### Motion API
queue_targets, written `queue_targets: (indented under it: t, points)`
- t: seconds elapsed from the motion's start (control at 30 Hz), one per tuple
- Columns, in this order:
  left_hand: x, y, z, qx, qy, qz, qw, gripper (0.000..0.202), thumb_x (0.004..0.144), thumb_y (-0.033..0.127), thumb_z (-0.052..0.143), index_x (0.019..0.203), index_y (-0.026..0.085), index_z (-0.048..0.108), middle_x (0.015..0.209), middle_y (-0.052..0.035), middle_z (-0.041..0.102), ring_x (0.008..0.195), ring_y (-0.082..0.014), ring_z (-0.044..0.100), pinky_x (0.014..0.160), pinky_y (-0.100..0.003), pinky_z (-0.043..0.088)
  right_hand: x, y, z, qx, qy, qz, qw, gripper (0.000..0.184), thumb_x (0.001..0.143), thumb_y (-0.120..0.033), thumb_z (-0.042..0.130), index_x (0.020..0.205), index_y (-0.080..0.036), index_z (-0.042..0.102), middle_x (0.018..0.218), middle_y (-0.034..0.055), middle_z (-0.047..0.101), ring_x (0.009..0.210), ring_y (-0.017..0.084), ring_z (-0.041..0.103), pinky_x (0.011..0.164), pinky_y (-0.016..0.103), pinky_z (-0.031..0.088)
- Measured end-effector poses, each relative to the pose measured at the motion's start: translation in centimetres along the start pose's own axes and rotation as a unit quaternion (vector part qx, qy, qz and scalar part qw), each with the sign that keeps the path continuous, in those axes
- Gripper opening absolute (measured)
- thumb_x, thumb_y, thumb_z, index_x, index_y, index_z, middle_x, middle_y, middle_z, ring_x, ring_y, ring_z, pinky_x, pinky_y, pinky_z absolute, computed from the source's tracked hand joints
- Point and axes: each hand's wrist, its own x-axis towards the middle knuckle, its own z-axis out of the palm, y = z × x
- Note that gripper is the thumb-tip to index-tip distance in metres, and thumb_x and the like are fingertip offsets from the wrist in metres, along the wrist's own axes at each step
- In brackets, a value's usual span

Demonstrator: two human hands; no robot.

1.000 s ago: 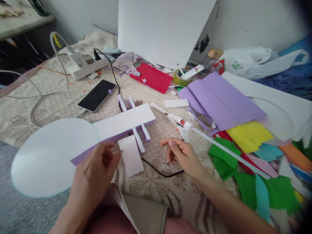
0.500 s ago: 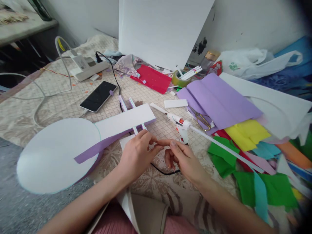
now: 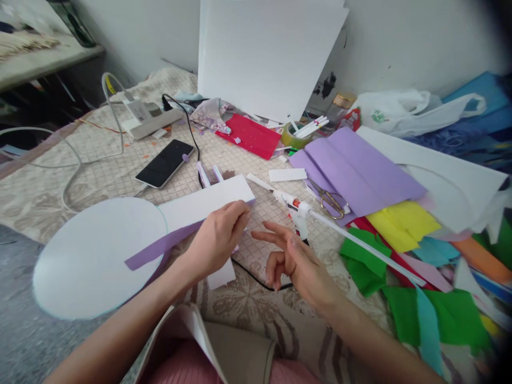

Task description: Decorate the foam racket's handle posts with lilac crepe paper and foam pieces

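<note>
My left hand (image 3: pixel 220 233) is closed, its fingertips pressed together; what they hold, if anything, is hidden. It is just in front of the handle-like strip of a white foam board cutout (image 3: pixel 98 250) with a large oval body. A purple paper strip (image 3: pixel 154 250) runs along the cutout's edge, one end lying loose over the oval. To the right, my right hand (image 3: pixel 296 261) holds nothing, its fingers apart and partly bent. Beyond it lies a white hot glue gun (image 3: pixel 294 205) with a long glue stick (image 3: pixel 364 242). A small white piece (image 3: pixel 221 274) lies below my left hand.
A phone (image 3: pixel 165 164) and a power strip (image 3: pixel 150 124) with cables are at the left. Scissors (image 3: pixel 330 200) rest by purple paper (image 3: pixel 360 170). Coloured scraps, including green paper (image 3: pixel 436 314), crowd the right. A large white board (image 3: pixel 268 53) leans on the wall.
My hands were touching at the fingertips and are now apart. The left hand has moved slightly left and up; the right hand's fingers have spread.
</note>
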Motion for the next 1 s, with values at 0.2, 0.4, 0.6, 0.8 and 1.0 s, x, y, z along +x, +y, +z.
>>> queue_targets:
  t: [0.2, 0.4, 0.6, 0.8, 1.0]
  points:
    - [0.8, -0.3, -1.6, 0.026, 0.088, -0.034, 0.995, 0.037, 0.097, 0.03, 0.039, 0.061, 0.019, 0.04, 0.05, 0.0045, 0.045, 0.047, -0.0101, 0.043, 0.053, -0.024, 0.032, 0.0, 0.5, -0.5, -0.035, 0.039, -0.045, 0.998, 0.041, 0.098, -0.054, 0.039, 0.127, -0.03, 0.056, 0.132, 0.0104, 0.062, 0.102, 0.024, 0.069, 0.072, 0.037, 0.059]
    - [2.0, -0.6, -2.1, -0.042, 0.091, -0.03, 0.994, 0.012, 0.086, 0.014, 0.054, 0.08, 0.016, 0.065, 0.057, 0.0033, 0.062, 0.051, -0.0096, 0.058, 0.055, -0.02, 0.041, -1.1, 1.1, -1.4, -0.271, 0.086, -0.133, 0.949, 0.032, 0.1, -0.043, 0.045, 0.114, -0.027, 0.068, 0.131, 0.0078, 0.062, 0.123, 0.024, 0.056, 0.106, 0.044, 0.043]
    - [2.9, 0.2, -0.6, -0.054, 0.064, 0.018, 0.996, 0.012, 0.081, 0.007, 0.06, 0.079, 0.014, 0.069, 0.065, 0.0009, 0.069, 0.057, -0.0095, 0.06, 0.058, -0.019, 0.043, -1.1, 0.9, -1.4, -0.072, 0.068, -0.086, 0.991, 0.038, 0.101, -0.045, 0.039, 0.109, -0.025, 0.07, 0.11, 0.0073, 0.068, 0.081, 0.015, 0.065, 0.07, 0.031, 0.053]
    - [1.8, 1.0, 1.4, -0.117, -0.109, 0.021, 0.987, 0.018, 0.086, 0.004, 0.056, 0.084, 0.012, 0.072, 0.063, 0.0005, 0.067, 0.054, -0.0082, 0.059, 0.055, -0.018, 0.042, -0.8, 0.7, -1.2, 0.001, 0.057, -0.086, 0.995, 0.035, 0.1, -0.046, 0.041, 0.11, -0.026, 0.067, 0.093, 0.0017, 0.059, 0.062, 0.008, 0.055, 0.055, 0.024, 0.045]
    - [0.8, 0.8, 2.1, -0.037, -0.088, 0.091, 0.991, 0.013, 0.087, 0.006, 0.059, 0.078, 0.012, 0.066, 0.074, -0.0017, 0.066, 0.068, -0.0124, 0.06, 0.063, -0.022, 0.042, -1.2, 1.0, -1.5, -0.152, 0.057, -0.127, 0.978, 0.031, 0.102, -0.039, 0.04, 0.12, -0.029, 0.063, 0.095, 0.0012, 0.058, 0.064, 0.009, 0.055, 0.06, 0.026, 0.046]
